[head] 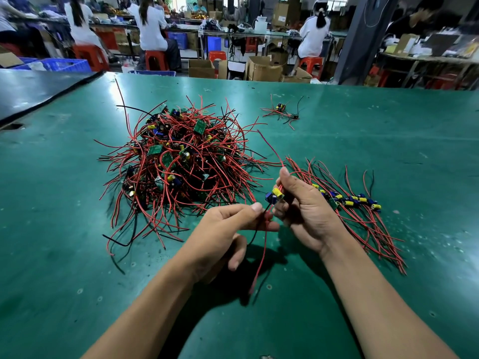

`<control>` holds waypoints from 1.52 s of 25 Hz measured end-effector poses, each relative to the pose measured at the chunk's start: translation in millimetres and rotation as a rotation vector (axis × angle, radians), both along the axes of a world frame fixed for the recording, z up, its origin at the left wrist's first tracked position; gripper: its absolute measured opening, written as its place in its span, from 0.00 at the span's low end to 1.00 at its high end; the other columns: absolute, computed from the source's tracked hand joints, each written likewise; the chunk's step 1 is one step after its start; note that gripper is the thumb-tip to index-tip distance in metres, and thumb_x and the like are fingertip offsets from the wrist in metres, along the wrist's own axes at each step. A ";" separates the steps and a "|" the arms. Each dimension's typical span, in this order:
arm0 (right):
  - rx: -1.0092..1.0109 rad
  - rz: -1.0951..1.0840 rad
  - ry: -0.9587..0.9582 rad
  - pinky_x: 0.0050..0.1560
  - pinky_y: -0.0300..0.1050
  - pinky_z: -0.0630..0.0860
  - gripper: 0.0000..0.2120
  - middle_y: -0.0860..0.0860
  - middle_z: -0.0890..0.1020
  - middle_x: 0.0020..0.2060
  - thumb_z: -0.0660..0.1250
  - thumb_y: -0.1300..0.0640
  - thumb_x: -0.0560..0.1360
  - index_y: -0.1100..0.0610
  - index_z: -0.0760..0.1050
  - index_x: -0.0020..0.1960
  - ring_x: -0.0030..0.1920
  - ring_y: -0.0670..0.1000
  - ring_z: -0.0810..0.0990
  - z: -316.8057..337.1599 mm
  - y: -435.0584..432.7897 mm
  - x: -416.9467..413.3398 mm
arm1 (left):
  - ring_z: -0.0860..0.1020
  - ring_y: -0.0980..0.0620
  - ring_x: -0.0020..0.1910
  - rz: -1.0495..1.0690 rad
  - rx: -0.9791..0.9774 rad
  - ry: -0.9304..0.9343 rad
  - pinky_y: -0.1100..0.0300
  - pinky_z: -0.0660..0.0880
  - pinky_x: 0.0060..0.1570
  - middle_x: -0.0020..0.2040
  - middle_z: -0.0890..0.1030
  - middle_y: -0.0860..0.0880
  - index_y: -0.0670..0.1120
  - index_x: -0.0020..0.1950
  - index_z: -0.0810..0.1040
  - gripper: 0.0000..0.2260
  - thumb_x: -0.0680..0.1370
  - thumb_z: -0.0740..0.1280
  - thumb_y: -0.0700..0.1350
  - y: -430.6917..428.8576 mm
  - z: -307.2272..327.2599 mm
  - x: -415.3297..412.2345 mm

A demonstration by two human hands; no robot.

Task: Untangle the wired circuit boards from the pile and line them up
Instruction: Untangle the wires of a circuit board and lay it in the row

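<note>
A green counter (77, 255) fills most of the frame. At centre left lies the pile (181, 161), a heap of small green boards with yellow and blue parts, tangled in red and black wires that splay out on all sides. Just right of it, at lower centre, both hands are raised over the counter with one board (273, 196) between them. The right hand (305, 211) grips this board with curled fingers, and a yellow cylinder and a blue part show by the fingertips. A red lead (270, 149) runs up past its thumb toward the centre of the frame. The left hand (225, 229) pinches the board's wires (262, 255) between thumb and forefinger just below the board. One red and one black wire hang from the pinch toward the bottom of the frame.

At right, behind the right hand, a row (355, 202) of boards lies side by side on the counter, their wires roughly parallel. Above and right of centre, a small cluster (282, 111) of wired boards lies well apart from the pile. Along the top, people (151, 24) sit on red stools (155, 59) near cardboard boxes (264, 68).
</note>
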State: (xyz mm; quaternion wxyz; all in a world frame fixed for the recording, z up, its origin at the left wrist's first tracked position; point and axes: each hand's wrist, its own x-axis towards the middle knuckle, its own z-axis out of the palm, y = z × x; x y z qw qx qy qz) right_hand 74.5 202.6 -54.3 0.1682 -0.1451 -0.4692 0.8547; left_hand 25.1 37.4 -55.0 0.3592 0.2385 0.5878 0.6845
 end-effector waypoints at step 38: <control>0.211 0.310 -0.186 0.32 0.34 0.71 0.14 0.49 0.83 0.42 0.78 0.53 0.67 0.54 0.83 0.51 0.33 0.44 0.74 -12.0 -11.2 2.3 | 0.65 0.49 0.25 0.321 -0.031 0.024 0.63 0.61 0.24 0.33 0.74 0.39 0.41 0.40 0.82 0.06 0.76 0.69 0.40 5.6 -9.4 -5.6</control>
